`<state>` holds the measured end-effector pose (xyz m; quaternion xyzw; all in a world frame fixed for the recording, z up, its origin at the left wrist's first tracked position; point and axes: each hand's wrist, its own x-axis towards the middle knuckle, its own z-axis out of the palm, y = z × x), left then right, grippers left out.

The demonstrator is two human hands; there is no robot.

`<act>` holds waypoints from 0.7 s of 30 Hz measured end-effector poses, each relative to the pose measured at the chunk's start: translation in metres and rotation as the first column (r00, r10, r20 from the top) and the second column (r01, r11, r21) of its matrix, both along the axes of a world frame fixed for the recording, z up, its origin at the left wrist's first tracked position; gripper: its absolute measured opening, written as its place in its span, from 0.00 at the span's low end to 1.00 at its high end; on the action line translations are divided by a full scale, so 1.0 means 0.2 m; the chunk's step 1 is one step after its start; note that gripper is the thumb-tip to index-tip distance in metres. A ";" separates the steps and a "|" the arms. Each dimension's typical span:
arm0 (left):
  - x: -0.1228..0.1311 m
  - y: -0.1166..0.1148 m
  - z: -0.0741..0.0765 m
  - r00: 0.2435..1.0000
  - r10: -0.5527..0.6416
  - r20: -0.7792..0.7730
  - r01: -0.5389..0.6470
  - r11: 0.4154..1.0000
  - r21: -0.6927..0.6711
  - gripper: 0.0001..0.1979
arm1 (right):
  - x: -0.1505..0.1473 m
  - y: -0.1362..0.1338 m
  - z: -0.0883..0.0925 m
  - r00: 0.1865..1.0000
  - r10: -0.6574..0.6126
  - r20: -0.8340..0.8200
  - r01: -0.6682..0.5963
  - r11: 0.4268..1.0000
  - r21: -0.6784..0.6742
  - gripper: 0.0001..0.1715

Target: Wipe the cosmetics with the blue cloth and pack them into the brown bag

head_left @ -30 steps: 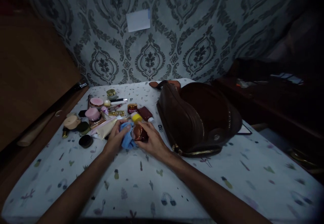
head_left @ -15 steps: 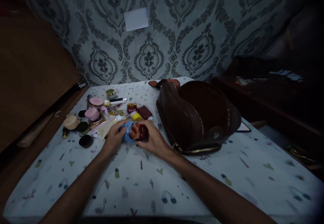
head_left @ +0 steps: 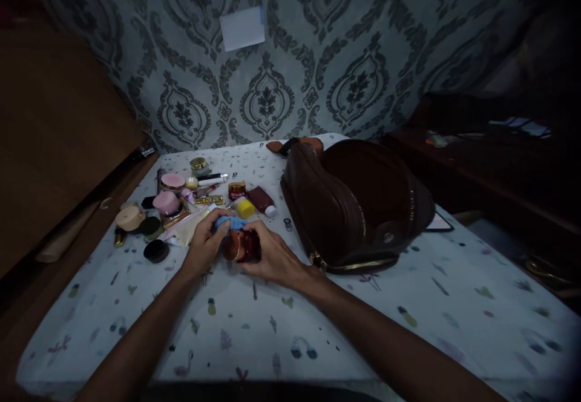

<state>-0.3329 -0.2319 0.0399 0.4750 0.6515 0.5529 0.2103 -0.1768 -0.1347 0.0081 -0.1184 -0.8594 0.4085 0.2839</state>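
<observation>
My right hand [head_left: 276,257] grips a dark red-brown, shiny jar [head_left: 242,246] above the front part of the table. A crumpled blue cloth [head_left: 230,223] is pinched in my left hand [head_left: 203,244] and pressed along the far side of the jar. Just beyond my hands lie a yellow-capped container [head_left: 245,209], a small red jar with a gold lid [head_left: 236,190] and a dark red bottle with a white cap [head_left: 261,199]. A pale tube [head_left: 188,227] lies partly behind my left hand.
A large brown bag [head_left: 322,208] with its zip undone stands on the right of the patterned tabletop [head_left: 254,335]. Several cosmetics cluster at the left, among them a pink container [head_left: 166,203] and a black lid [head_left: 156,250]. A wooden panel [head_left: 59,123] borders the left side.
The jar has tilted and turned in my hands, with more of its red-brown side facing me. The blue cloth has shifted from its left side to its far edge.
</observation>
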 end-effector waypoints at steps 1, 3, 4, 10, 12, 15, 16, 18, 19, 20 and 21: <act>0.00 -0.01 0.01 0.999 -0.035 0.001 0.035 0.999 -0.022 0.15 | 0.00 0.00 0.00 1.000 -0.008 0.015 0.008 1.000 -0.015 0.34; -0.01 -0.02 0.03 0.990 -0.141 0.028 0.143 0.987 -0.073 0.18 | 0.00 -0.01 0.00 1.000 -0.006 0.018 0.007 1.000 -0.018 0.32; -0.01 -0.03 0.04 0.980 -0.198 0.038 0.201 0.975 -0.100 0.19 | 0.00 -0.01 -0.01 1.000 -0.001 0.009 0.001 1.000 -0.016 0.31; -0.03 -0.03 0.03 0.951 -0.271 0.147 0.294 0.941 -0.165 0.25 | -0.02 0.02 -0.05 0.996 0.041 -0.076 -0.041 0.999 0.001 0.31; -0.03 -0.02 0.01 0.942 -0.245 0.227 0.281 0.949 -0.142 0.25 | -0.03 0.02 -0.06 0.996 0.060 -0.069 -0.059 0.998 0.010 0.35; -0.03 -0.01 0.00 0.926 -0.219 0.306 0.268 0.955 -0.127 0.26 | -0.03 0.02 -0.06 0.998 0.043 -0.033 -0.045 0.998 -0.036 0.41; -0.03 -0.01 0.00 0.919 -0.215 0.331 0.268 0.955 -0.125 0.27 | -0.03 0.01 -0.05 1.000 0.022 -0.020 -0.023 0.998 -0.053 0.39; -0.03 0.00 0.00 0.908 -0.210 0.362 0.270 0.955 -0.121 0.27 | -0.02 0.00 -0.05 1.000 -0.021 -0.010 0.020 0.998 -0.060 0.34; -0.03 -0.01 0.00 0.907 -0.208 0.366 0.267 0.956 -0.118 0.27 | -0.02 0.00 -0.04 0.999 -0.036 -0.021 0.035 0.998 -0.050 0.32; -0.03 -0.01 0.01 0.908 -0.204 0.365 0.261 0.958 -0.115 0.27 | -0.02 0.00 -0.04 0.998 -0.041 -0.039 0.040 0.998 -0.039 0.31; -0.03 -0.01 0.01 0.910 -0.201 0.363 0.256 0.960 -0.111 0.27 | -0.02 0.00 -0.03 0.997 -0.037 -0.063 0.035 0.999 -0.030 0.30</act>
